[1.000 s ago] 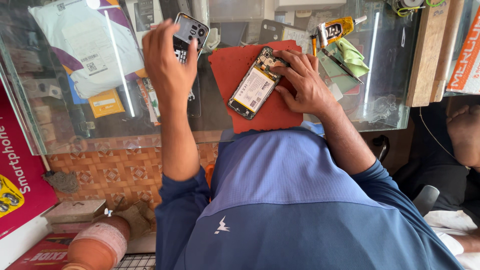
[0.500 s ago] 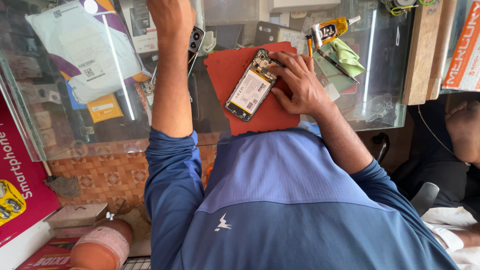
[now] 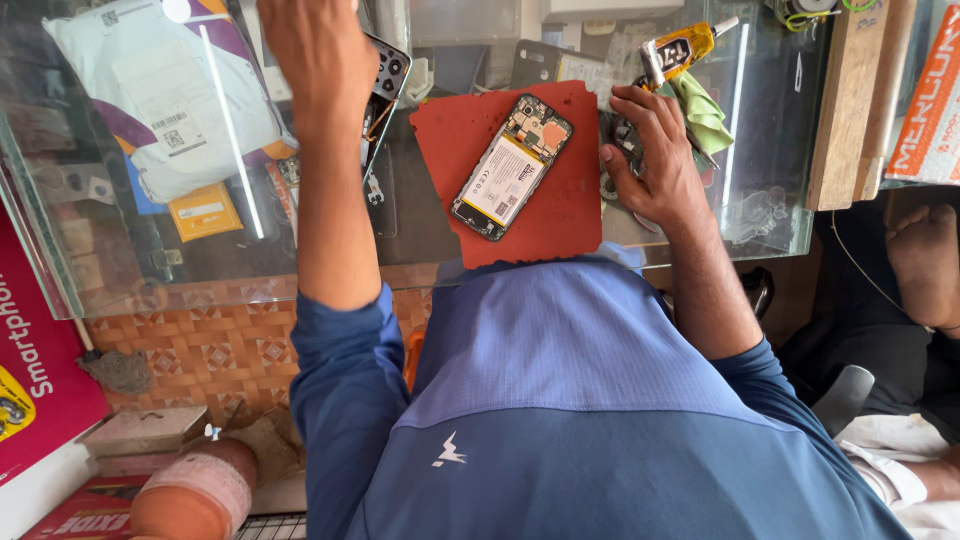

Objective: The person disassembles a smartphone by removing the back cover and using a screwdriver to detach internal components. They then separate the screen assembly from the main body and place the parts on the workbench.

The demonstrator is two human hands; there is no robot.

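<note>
An opened smartphone (image 3: 510, 165) with a pale yellow battery lies face down and slanted on a red mat (image 3: 560, 225) on the glass counter. My left hand (image 3: 315, 55) is raised far over the counter, shut on a black phone back cover (image 3: 387, 78) with camera cutouts. My right hand (image 3: 650, 150) rests just right of the mat, off the phone. Its fingers are spread, with the tips on small dark tools (image 3: 612, 150); no grip shows.
Behind my right hand lie a yellow glue tube (image 3: 682, 48) and a green cloth (image 3: 705, 112). A white mail pouch (image 3: 150, 100) sits at the left, a wooden block (image 3: 850, 100) at the right. Another person's foot (image 3: 925, 260) shows at the right edge.
My right hand has left the phone and moved right, off the mat, onto the tools. My left hand has reached farther away with the back cover.
</note>
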